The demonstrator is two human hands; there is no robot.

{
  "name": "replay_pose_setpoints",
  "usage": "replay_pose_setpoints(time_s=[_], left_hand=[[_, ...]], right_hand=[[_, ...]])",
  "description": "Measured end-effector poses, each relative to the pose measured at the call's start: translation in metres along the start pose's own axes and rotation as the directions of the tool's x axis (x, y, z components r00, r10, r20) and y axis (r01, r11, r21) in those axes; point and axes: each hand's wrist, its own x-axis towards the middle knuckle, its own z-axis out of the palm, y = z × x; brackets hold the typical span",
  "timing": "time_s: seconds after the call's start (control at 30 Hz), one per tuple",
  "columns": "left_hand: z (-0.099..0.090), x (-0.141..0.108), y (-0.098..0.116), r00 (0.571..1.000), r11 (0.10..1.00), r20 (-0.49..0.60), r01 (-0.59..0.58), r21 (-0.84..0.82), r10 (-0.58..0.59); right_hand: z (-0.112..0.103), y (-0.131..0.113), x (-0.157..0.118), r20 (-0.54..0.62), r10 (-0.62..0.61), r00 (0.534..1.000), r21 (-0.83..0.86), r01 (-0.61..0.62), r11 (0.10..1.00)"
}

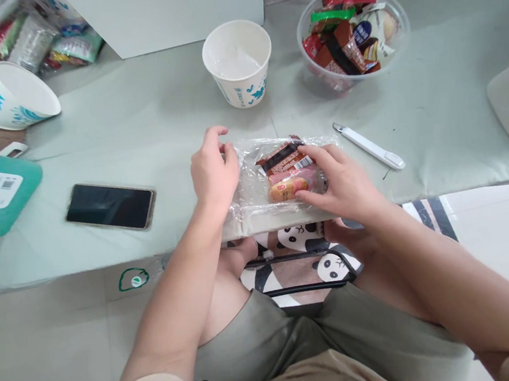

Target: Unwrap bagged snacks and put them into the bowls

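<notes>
A clear plastic bag (pixel 250 182) lies flat near the table's front edge with small snack packets inside. One is a brown packet (pixel 281 158) with a barcode; below it is a pink and yellow packet (pixel 286 188). My right hand (pixel 343 179) spans the packets from the right, thumb at the lower one and fingers at the upper one, gripping them through the film. At the bag's left edge is my left hand (pixel 215 170), its index finger and thumb apart and nothing visible between them. Its other fingers are partly hidden.
Behind the bag stands a white paper cup (pixel 245 93). A clear plastic bowl (pixel 404 33) of wrapped snacks is at back right. A white utility knife (pixel 369 145) lies right, a phone (pixel 110 205) left. Further left are a green container (pixel 16 213) and a tipped paper cup (pixel 1 92).
</notes>
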Motion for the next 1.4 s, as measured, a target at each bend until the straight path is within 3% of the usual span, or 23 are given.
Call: replay_pose_setpoints(time_s=[0.07, 0.13, 0.2, 0.27, 0.47, 0.63, 0.77, 0.97, 1.4], left_hand=[[-0.005, 0.0, 0.006, 0.995, 0.997, -0.053, -0.084, -0.001, 0.083], [-0.011, -0.002, 0.017, 0.975, 0.975, -0.024, -0.22, 0.012, 0.22], [-0.015, -0.006, 0.028, 0.925, 0.933, 0.135, -0.359, 0.016, 0.354], [-0.014, -0.009, 0.035, 0.877, 0.914, 0.279, -0.406, -0.003, 0.391], [-0.003, -0.009, 0.032, 0.863, 0.977, 0.471, -0.214, 0.018, 0.181], [-0.009, -0.008, 0.039, 0.765, 0.968, 0.639, -0.216, 0.128, 0.087], [-0.015, -0.007, 0.046, 0.745, 0.972, 0.66, -0.213, 0.1, 0.095], [-0.015, -0.006, 0.046, 0.738, 0.973, 0.659, -0.226, 0.04, 0.144], [-0.017, -0.005, 0.052, 0.709, 0.974, 0.704, -0.19, 0.126, 0.048]], right_hand=[[0.0, -0.002, 0.0, 0.002, 0.01, 1.0, -0.001, -0.01, 1.0], [0.0, -0.003, 0.0, -0.001, 0.009, 1.0, 0.003, -0.009, 1.0], [0.0, -0.003, 0.001, -0.004, -0.008, 1.0, 0.018, 0.008, 1.0], [0.001, -0.002, 0.001, -0.007, -0.016, 1.0, 0.028, 0.017, 0.999], [0.002, 0.0, 0.002, -0.026, 0.03, 0.999, -0.023, -0.031, 0.999], [0.001, -0.001, 0.005, 0.005, 0.016, 1.0, 0.002, -0.016, 1.0], [0.002, 0.001, 0.006, 0.025, 0.027, 0.999, 0.026, -0.028, 0.999], [0.004, 0.007, 0.004, -0.033, -0.014, 0.999, 0.14, 0.018, 0.99], [-0.001, -0.001, 0.005, 0.032, 0.073, 0.997, 0.166, -0.078, 0.983]])
